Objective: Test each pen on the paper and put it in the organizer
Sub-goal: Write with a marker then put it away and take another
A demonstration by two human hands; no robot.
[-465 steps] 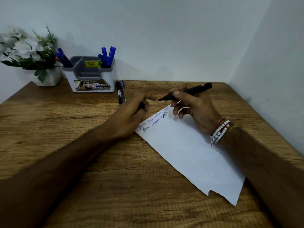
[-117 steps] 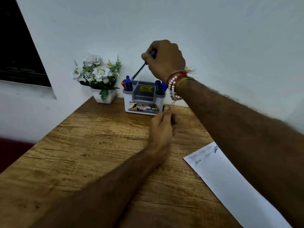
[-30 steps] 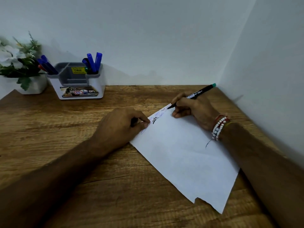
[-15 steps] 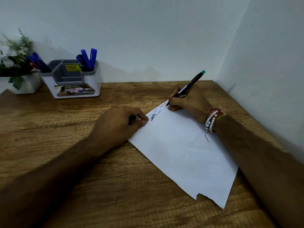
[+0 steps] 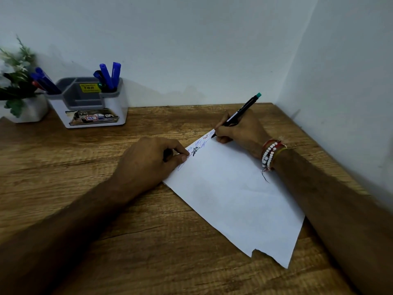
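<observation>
One black pen (image 5: 240,112) pinched in the right hand (image 5: 241,134), tip on the far corner of the paper (image 5: 234,199), with the left hand (image 5: 146,162) curled round a dark cap (image 5: 168,154) at its edge, organizer (image 5: 89,104) well apart, back-left.

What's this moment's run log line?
right hand writes with pen on paper | left hand grips cap, steadies paper | organizer untouched

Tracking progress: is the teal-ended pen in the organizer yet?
No, the right hand grips the pen with its tip on the paper, away from the organizer.
</observation>
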